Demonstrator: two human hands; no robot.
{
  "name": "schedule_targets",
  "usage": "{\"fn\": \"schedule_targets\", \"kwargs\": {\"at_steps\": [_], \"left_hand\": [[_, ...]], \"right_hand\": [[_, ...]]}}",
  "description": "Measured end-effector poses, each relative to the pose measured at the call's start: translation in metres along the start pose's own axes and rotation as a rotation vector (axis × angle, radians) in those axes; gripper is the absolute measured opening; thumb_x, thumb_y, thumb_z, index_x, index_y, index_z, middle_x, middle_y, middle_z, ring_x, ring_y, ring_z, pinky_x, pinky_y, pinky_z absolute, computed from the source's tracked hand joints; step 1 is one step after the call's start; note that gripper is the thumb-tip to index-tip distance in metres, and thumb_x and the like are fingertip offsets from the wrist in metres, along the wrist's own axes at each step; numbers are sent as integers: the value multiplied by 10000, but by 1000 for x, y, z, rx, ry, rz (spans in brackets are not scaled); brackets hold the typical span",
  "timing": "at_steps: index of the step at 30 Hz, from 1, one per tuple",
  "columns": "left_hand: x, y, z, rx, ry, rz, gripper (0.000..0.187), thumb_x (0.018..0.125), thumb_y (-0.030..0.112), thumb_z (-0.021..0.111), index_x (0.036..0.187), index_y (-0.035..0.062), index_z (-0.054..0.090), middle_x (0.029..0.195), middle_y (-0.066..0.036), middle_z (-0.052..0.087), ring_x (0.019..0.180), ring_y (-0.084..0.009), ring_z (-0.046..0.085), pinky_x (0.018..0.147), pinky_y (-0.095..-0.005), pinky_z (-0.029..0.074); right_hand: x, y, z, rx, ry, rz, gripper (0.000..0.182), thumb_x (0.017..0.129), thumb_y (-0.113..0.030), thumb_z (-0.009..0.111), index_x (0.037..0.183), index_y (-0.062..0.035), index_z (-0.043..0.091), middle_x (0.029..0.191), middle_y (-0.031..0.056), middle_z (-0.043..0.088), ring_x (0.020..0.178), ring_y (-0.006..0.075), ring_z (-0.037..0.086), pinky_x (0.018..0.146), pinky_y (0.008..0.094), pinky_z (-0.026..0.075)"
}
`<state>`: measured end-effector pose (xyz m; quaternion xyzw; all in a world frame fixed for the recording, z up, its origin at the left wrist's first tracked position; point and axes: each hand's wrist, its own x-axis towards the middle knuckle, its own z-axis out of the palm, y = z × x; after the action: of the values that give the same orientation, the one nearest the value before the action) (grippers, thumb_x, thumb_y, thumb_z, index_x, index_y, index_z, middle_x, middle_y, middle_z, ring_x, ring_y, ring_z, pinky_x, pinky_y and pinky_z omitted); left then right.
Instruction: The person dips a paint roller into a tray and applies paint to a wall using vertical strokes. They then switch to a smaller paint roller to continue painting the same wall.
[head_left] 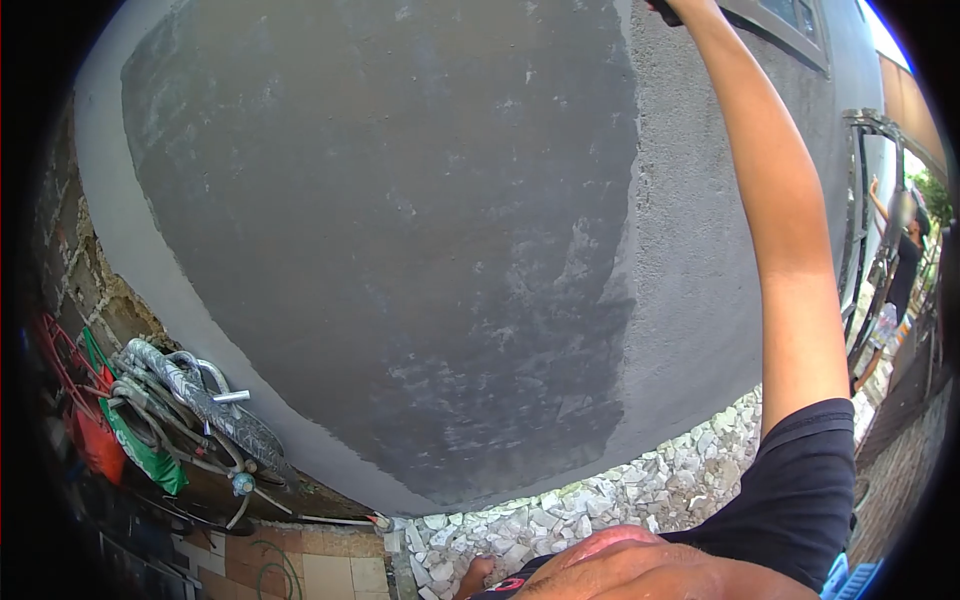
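My right arm stretches up along the wall, and my right hand [692, 7] is cut off by the top edge of the view. A black tool handle [664, 12] shows at that hand, which appears closed on it; the rest of the tool is out of view. Before me stands a grey plastered wall [400, 220]. Its large dark patch looks smooth, with pale smears low down. To the right of the patch, beneath my arm, the surface is lighter and rougher [685, 200]. My left hand is not in view.
Broken white stones [640, 490] line the wall's foot. At lower left are a bicycle tyre [205, 395], hoses, a green bag [145, 450] and floor tiles [325, 575]. A window [790, 25] is at upper right. Another person [905, 265] stands beyond a metal frame [860, 220].
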<state>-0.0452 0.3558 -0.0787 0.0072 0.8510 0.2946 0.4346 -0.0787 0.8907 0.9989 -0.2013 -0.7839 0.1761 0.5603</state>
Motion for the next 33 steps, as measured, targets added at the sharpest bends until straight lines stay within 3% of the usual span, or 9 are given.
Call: {"fn": "schedule_targets", "kwargs": {"at_steps": [3,6,8,9,12,21,24,25,33], "left_hand": [[1,3,14,130,-19,36,511,1002,497,573,857,28,713,745,-139,703,659,-282,674,622,-437,520],[-4,-12,21,83,29,-11,512,1013,496,553,853,36,711,772,-150,714,671,-300,686,628,-448,528],[-16,-26,13,789,255,975,511,1000,508,564,876,40,725,805,-164,728,693,-310,698,640,-449,540],[-20,-27,16,700,123,717,503,978,515,591,939,34,734,854,-176,742,727,-330,713,686,-447,552],[-10,-18,5,635,112,577,503,975,515,593,960,32,734,865,-182,743,743,-334,716,701,-449,554],[27,17,-8,265,95,-76,518,964,516,600,1054,23,731,917,-207,745,816,-351,727,769,-459,560],[42,32,-24,211,-45,-64,545,969,519,583,1104,11,727,994,-228,745,923,-368,729,859,-470,550],[45,36,-23,165,76,-10,549,973,521,572,1069,10,746,1015,-216,750,959,-347,727,891,-455,543],[53,51,-25,167,-102,-28,514,991,513,553,1029,49,770,932,-162,760,883,-304,728,877,-412,546]], "right_hand": [[41,41,12,-41,307,-238,570,1078,-388,450,920,107,684,737,297,687,629,407,709,589,513,566],[41,50,-1,-27,279,-150,570,1078,-393,445,931,104,684,738,285,692,617,395,710,574,519,565],[17,32,-13,-10,194,15,580,1081,-399,435,933,104,684,731,271,696,600,390,707,563,518,565],[36,45,-6,-47,190,-26,595,1083,-405,429,924,111,677,714,264,689,578,387,698,538,524,557],[59,66,3,-93,190,-92,632,1086,-417,419,884,133,657,665,250,660,531,381,672,485,536,542],[-29,53,-5,-114,13,75,584,1088,-410,423,888,97,634,647,218,628,478,348,620,399,498,497],[-47,50,-7,-89,8,108,573,1088,-404,425,861,84,622,631,203,616,467,336,611,385,488,484],[-37,52,-8,-91,-2,105,574,1088,-409,423,845,74,616,616,195,604,458,334,601,382,502,477],[22,37,-10,-120,53,80,629,1089,-439,410,897,108,655,681,235,666,545,392,669,473,545,526]]}}
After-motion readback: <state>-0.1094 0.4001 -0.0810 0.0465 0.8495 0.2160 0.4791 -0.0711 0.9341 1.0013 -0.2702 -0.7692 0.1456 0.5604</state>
